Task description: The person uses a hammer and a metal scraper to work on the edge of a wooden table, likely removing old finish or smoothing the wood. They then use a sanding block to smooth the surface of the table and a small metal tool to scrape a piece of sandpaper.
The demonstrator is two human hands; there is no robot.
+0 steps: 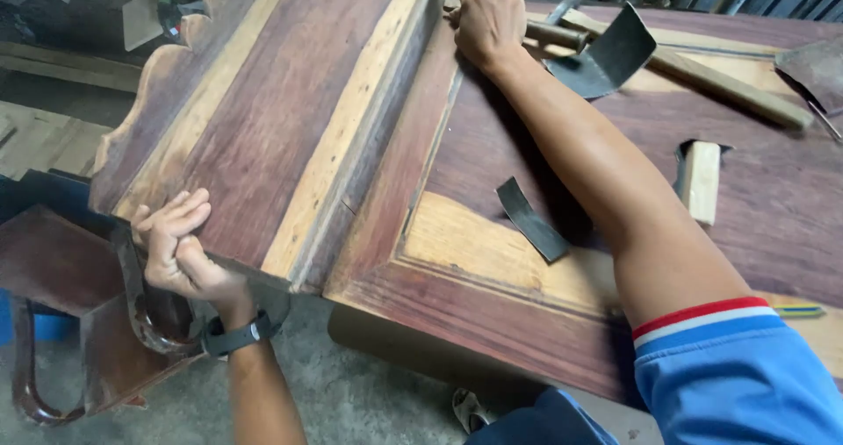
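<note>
A large panelled wooden tabletop [773, 199] is seen, red-brown with pale bands. A scalloped wooden panel [263, 103] is held tilted against its left edge. The panel's far end is gripped by the closed right hand [487, 24]; its near lower edge is clasped by the left hand [180, 247], fingers curled over the face. An adze-like tool [606, 54], a wooden block [701, 180] and a dark strip [531, 219] lie on the tabletop.
</note>
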